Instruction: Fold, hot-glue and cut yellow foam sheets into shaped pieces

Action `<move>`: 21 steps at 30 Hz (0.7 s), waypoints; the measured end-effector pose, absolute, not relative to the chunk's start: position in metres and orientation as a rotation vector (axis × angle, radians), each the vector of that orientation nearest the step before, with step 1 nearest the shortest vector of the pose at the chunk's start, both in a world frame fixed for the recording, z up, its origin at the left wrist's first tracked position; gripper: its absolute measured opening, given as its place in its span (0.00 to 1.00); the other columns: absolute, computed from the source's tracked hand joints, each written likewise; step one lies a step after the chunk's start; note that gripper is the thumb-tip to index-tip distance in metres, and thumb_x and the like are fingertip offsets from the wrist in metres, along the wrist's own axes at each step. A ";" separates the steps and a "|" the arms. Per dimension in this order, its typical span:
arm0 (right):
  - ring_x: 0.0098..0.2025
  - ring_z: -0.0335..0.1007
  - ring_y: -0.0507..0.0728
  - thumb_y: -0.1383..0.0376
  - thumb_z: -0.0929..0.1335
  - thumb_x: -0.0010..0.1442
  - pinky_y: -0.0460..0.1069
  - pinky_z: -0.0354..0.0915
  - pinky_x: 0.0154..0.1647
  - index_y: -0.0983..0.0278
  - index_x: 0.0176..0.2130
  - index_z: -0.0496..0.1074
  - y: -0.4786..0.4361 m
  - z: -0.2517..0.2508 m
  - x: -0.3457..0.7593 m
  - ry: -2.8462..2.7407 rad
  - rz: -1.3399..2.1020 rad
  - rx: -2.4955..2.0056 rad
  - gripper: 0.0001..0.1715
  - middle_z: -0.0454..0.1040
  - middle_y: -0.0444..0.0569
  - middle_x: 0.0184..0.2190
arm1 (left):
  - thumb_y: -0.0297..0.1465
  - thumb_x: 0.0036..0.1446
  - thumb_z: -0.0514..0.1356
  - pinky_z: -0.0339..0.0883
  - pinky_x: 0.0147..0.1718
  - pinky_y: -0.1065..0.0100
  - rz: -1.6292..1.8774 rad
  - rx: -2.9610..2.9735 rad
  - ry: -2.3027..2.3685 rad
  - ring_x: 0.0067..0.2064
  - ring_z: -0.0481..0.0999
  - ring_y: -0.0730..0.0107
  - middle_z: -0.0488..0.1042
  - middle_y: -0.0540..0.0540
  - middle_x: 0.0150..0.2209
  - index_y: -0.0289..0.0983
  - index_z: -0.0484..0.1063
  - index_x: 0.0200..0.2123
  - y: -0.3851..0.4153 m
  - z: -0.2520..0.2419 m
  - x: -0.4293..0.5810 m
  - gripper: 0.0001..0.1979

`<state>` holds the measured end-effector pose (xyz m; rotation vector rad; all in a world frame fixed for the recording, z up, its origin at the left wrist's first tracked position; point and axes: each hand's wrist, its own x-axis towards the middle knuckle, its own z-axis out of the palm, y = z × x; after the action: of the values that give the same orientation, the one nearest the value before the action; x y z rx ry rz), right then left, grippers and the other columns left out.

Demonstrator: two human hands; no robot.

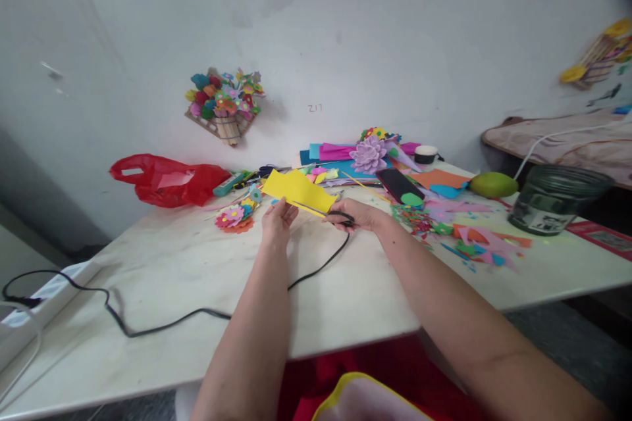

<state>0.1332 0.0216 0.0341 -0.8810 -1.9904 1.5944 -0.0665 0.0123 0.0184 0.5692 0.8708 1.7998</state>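
My left hand [280, 216] pinches the lower left edge of a yellow sheet [297, 189], which looks like craft foam or paper. In my right hand [356, 214] is a pair of scissors [342, 217] with dark handles, my fingers closed round the loops. The blades lie along the sheet's near edge, where a thin yellow strip hangs beside them. Just left of the sheet, layered foam flowers [232, 216] lie on the white table [182, 263]. A black cable [320, 270] runs beneath my hands.
Behind stand a red plastic bag [170, 181] and a purple flower [369, 154]. To the right are a phone [399, 185], colourful scraps [474, 243], a green mango-like fruit [492, 185] and a glass jar [553, 200]. A power strip [49, 296] lies at the left edge.
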 end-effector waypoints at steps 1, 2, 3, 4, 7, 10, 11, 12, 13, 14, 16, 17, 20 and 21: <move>0.11 0.51 0.43 0.60 0.68 0.50 0.39 0.51 0.09 0.70 0.30 0.68 0.022 0.034 0.133 -1.988 1.596 -0.875 0.14 0.62 0.38 0.13 | 0.27 0.46 0.61 0.70 0.30 0.69 1.796 0.576 0.870 0.25 0.74 0.73 0.72 0.49 0.22 0.34 0.66 0.25 0.012 0.018 -0.066 0.04; 0.11 0.51 0.43 0.60 0.68 0.50 0.39 0.51 0.09 0.70 0.31 0.68 0.022 0.034 0.133 -1.987 1.598 -0.871 0.14 0.62 0.38 0.13 | 0.27 0.46 0.61 0.70 0.30 0.69 1.792 0.585 0.870 0.25 0.74 0.73 0.72 0.49 0.22 0.34 0.66 0.25 0.013 0.018 -0.066 0.05; 0.11 0.51 0.43 0.59 0.68 0.50 0.39 0.51 0.09 0.70 0.31 0.68 0.022 0.034 0.133 -1.987 1.598 -0.870 0.15 0.62 0.38 0.13 | 0.27 0.46 0.61 0.70 0.29 0.70 1.787 0.596 0.868 0.25 0.74 0.73 0.73 0.49 0.22 0.33 0.66 0.25 0.013 0.017 -0.066 0.05; 0.11 0.51 0.43 0.59 0.68 0.50 0.39 0.52 0.10 0.70 0.32 0.68 0.022 0.034 0.133 -1.989 1.596 -0.872 0.15 0.62 0.38 0.13 | 0.27 0.45 0.61 0.70 0.29 0.70 1.782 0.606 0.866 0.25 0.75 0.73 0.73 0.48 0.22 0.33 0.66 0.25 0.013 0.017 -0.066 0.05; 0.11 0.52 0.43 0.58 0.68 0.50 0.39 0.52 0.10 0.70 0.33 0.68 0.022 0.034 0.133 -1.997 1.591 -0.865 0.16 0.63 0.38 0.13 | 0.27 0.45 0.61 0.70 0.28 0.70 1.773 0.630 0.854 0.25 0.75 0.72 0.73 0.48 0.23 0.33 0.66 0.26 0.014 0.016 -0.066 0.05; 0.11 0.52 0.43 0.58 0.68 0.51 0.39 0.52 0.10 0.70 0.32 0.68 0.021 0.034 0.133 -1.998 1.591 -0.852 0.16 0.63 0.38 0.13 | 0.26 0.45 0.61 0.70 0.28 0.69 1.768 0.636 0.855 0.24 0.75 0.72 0.73 0.48 0.22 0.33 0.66 0.26 0.014 0.016 -0.065 0.05; 0.11 0.52 0.43 0.59 0.67 0.51 0.39 0.52 0.10 0.70 0.32 0.68 0.020 0.034 0.133 -1.996 1.592 -0.852 0.15 0.62 0.38 0.13 | 0.26 0.45 0.61 0.70 0.28 0.69 1.766 0.639 0.855 0.24 0.74 0.72 0.73 0.48 0.22 0.33 0.66 0.26 0.014 0.016 -0.065 0.05; 0.11 0.52 0.43 0.59 0.67 0.52 0.39 0.52 0.10 0.70 0.32 0.68 0.020 0.034 0.133 -1.994 1.595 -0.852 0.15 0.62 0.38 0.13 | 0.26 0.46 0.61 0.70 0.28 0.69 1.765 0.642 0.854 0.24 0.74 0.72 0.73 0.48 0.22 0.33 0.66 0.26 0.013 0.016 -0.064 0.05; 0.11 0.52 0.43 0.59 0.67 0.52 0.39 0.53 0.10 0.70 0.33 0.68 0.020 0.034 0.133 -1.991 1.596 -0.853 0.15 0.63 0.38 0.13 | 0.26 0.46 0.61 0.70 0.28 0.69 1.763 0.647 0.852 0.24 0.74 0.72 0.73 0.48 0.22 0.33 0.66 0.26 0.013 0.016 -0.064 0.04; 0.11 0.52 0.43 0.60 0.67 0.52 0.39 0.53 0.10 0.70 0.33 0.68 0.020 0.034 0.132 -1.989 1.597 -0.853 0.14 0.63 0.38 0.13 | 0.26 0.46 0.60 0.70 0.28 0.69 1.761 0.651 0.850 0.24 0.75 0.72 0.73 0.48 0.22 0.33 0.66 0.26 0.013 0.016 -0.064 0.04; 0.11 0.53 0.43 0.60 0.67 0.52 0.39 0.53 0.10 0.70 0.34 0.68 0.020 0.034 0.132 -1.984 1.595 -0.854 0.14 0.63 0.38 0.13 | 0.26 0.46 0.60 0.70 0.28 0.69 1.761 0.654 0.849 0.24 0.75 0.72 0.73 0.48 0.23 0.33 0.66 0.26 0.013 0.016 -0.064 0.04; 0.11 0.52 0.43 0.60 0.67 0.52 0.39 0.53 0.10 0.70 0.33 0.68 0.020 0.034 0.132 -1.984 1.594 -0.852 0.14 0.63 0.38 0.13 | 0.26 0.46 0.61 0.70 0.28 0.69 1.762 0.653 0.851 0.24 0.75 0.72 0.73 0.48 0.23 0.33 0.66 0.26 0.014 0.015 -0.064 0.04; 0.11 0.52 0.43 0.59 0.67 0.51 0.39 0.52 0.10 0.70 0.32 0.67 0.021 0.033 0.132 -1.989 1.591 -0.845 0.14 0.62 0.37 0.13 | 0.26 0.45 0.61 0.70 0.29 0.69 1.765 0.651 0.853 0.25 0.75 0.72 0.73 0.48 0.23 0.33 0.66 0.26 0.014 0.015 -0.065 0.05; 0.11 0.51 0.43 0.59 0.67 0.51 0.39 0.52 0.10 0.70 0.32 0.67 0.022 0.033 0.132 -1.993 1.587 -0.842 0.14 0.62 0.37 0.13 | 0.26 0.45 0.62 0.70 0.29 0.69 1.765 0.653 0.852 0.25 0.75 0.72 0.73 0.48 0.23 0.33 0.66 0.26 0.014 0.015 -0.065 0.05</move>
<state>0.1322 0.0215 0.0328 -0.8421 -1.9927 1.5873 -0.0648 0.0142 0.0146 0.6526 0.8516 1.7649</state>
